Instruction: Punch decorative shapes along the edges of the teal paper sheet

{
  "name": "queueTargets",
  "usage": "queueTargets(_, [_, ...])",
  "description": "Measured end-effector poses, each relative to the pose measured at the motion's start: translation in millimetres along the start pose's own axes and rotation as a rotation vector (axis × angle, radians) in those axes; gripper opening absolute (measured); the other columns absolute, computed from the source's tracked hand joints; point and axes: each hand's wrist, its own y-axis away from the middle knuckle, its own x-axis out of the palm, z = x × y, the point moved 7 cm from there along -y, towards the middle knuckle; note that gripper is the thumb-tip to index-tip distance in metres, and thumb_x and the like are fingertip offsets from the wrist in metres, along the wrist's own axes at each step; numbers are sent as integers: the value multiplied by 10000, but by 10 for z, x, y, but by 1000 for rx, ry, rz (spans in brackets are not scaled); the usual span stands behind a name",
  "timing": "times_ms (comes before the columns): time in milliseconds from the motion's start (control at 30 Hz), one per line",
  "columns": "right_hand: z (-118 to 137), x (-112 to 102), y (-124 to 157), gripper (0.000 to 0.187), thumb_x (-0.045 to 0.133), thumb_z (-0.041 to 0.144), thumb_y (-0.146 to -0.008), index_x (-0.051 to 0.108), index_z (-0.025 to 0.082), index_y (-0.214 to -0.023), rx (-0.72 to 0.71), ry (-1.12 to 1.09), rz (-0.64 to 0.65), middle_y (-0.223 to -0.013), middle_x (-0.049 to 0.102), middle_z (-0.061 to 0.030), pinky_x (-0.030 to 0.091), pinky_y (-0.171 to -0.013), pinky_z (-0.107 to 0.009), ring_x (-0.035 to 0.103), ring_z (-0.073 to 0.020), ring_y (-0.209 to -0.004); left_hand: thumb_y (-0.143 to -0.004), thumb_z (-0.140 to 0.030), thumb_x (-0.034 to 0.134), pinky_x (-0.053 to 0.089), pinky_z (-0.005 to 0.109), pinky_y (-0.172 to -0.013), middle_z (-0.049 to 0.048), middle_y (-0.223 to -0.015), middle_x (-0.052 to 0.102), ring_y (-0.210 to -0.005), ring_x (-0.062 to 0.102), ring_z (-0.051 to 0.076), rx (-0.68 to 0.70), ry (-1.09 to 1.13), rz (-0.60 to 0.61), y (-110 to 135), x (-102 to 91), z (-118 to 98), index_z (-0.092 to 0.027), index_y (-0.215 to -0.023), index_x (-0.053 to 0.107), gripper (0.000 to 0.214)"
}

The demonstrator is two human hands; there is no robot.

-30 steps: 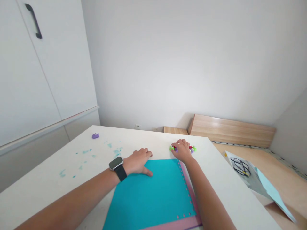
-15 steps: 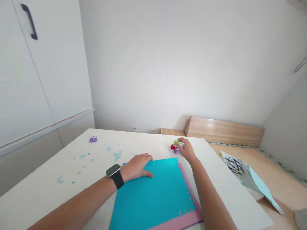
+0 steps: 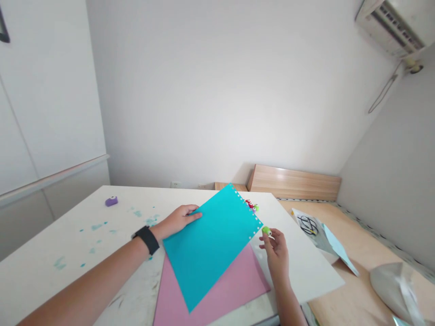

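My left hand point(image 3: 178, 221) grips the left edge of a teal sheet of paper point(image 3: 210, 246), thumb on top and fingers beneath. The sheet is tilted and raised over a pink sheet point(image 3: 226, 294) lying on the table. Small holes run along its upper right edge and round the corner. Between thumb and fingers, my right hand point(image 3: 278, 256) holds a small green craft punch point(image 3: 266, 231) with a white eye, beside that punched corner. Behind the sheet's edge sits a cluster of red, green and purple punches point(image 3: 249, 204), partly hidden.
A lone purple punch point(image 3: 111, 201) lies at the far left of the white table point(image 3: 136, 280), which has teal stains. On the right, a wooden bed point(image 3: 360, 235) holds a clear bag with a black cable point(image 3: 307, 225), a light blue sheet point(image 3: 340, 249) and a pale grey object point(image 3: 390, 290).
My left hand has lifted and turned the teal sheet, baring the pink one. My right hand has come back from the cluster with the green craft punch. The view has shifted right.
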Motion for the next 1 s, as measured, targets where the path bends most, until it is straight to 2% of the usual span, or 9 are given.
queueTargets(100, [-10,87,82,397,757,432,-761,545,269,-1054,48,-71,22,-1062,663,-57,584,-710,-376,704,-260,-912,-727,-678,639,484,317,-651,56,-840,715,-752,628,250,-64,94,-51,35,-91,15,-169,-914,688,544])
queueTargets(200, [27,184,104,398,782,398,-744,547,262,-1034,88,-123,96,-1012,695,-48,563,-738,-365,710,-263,-926,-710,-671,662,485,312,-643,48,-819,711,-736,620,240,-78,129,-83,48,-128,4,-170,-898,688,536])
queueTargets(467, [59,346,163,347,786,372,-750,559,253,-984,108,-160,268,-984,646,-14,548,-706,-317,699,-201,-849,-750,-643,648,476,299,-632,43,-818,700,-712,611,218,-58,145,-71,43,29,-15,-165,-905,672,503])
queueTargets(600, [28,335,159,367,806,395,-716,566,249,-952,112,-136,254,-947,621,1,544,-654,-287,671,-166,-774,-744,-655,644,473,301,-622,38,-798,696,-710,608,225,-61,118,-76,52,80,-8,-169,-883,672,507])
queueTargets(833, [-31,299,158,394,793,423,-727,547,247,-980,137,-97,251,-964,661,-27,528,-575,-283,674,-187,-744,-804,-597,629,473,296,-653,38,-860,705,-735,623,216,-44,143,-38,46,69,15,-167,-947,660,454])
queueTargets(1000, [-44,306,151,385,788,433,-730,558,239,-970,125,-75,269,-964,672,-31,533,-589,-285,674,-176,-720,-781,-628,633,463,282,-634,31,-836,702,-704,615,204,-66,124,-33,44,85,37,-165,-916,664,483])
